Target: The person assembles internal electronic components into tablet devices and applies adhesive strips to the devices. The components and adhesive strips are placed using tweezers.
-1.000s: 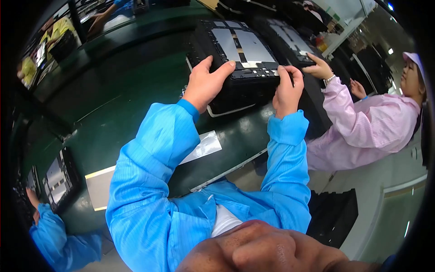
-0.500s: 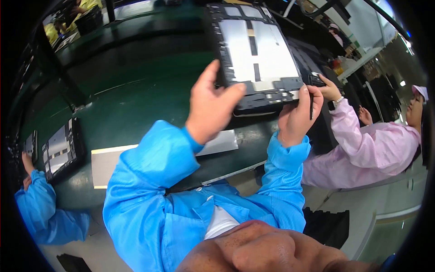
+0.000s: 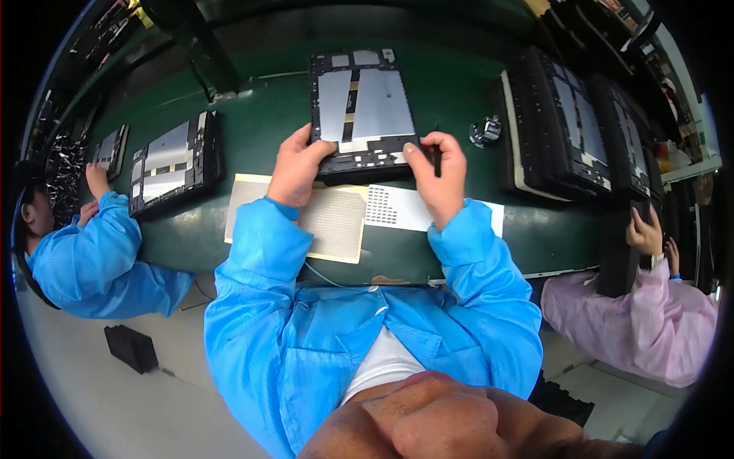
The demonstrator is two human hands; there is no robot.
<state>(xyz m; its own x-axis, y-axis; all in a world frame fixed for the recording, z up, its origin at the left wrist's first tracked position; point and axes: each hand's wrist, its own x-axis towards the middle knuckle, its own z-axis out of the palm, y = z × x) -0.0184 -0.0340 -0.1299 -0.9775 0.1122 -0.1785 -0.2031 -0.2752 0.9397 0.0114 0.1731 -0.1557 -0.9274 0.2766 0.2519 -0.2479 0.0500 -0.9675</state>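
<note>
An opened tablet with silver battery panels lies face up in a black tray in front of me. My left hand grips its near left corner, thumb on top and fingers along the side. At the near right corner, my right hand has its thumb pressed on the tablet's dark edge. A thin dark tool shows by the right fingers; its kind is unclear. Below my hands lie a beige sheet with yellow edges and a white sheet bearing rows of small black stickers.
Stacked black trays with opened tablets stand on the right of the green table. A small shiny object sits beside them. Another tablet lies at left, near a co-worker in blue. A co-worker in pink is at right.
The view has turned right. The tablet has come from the trays at right to above the sheets in front of me. My right thumb now presses on its corner.
</note>
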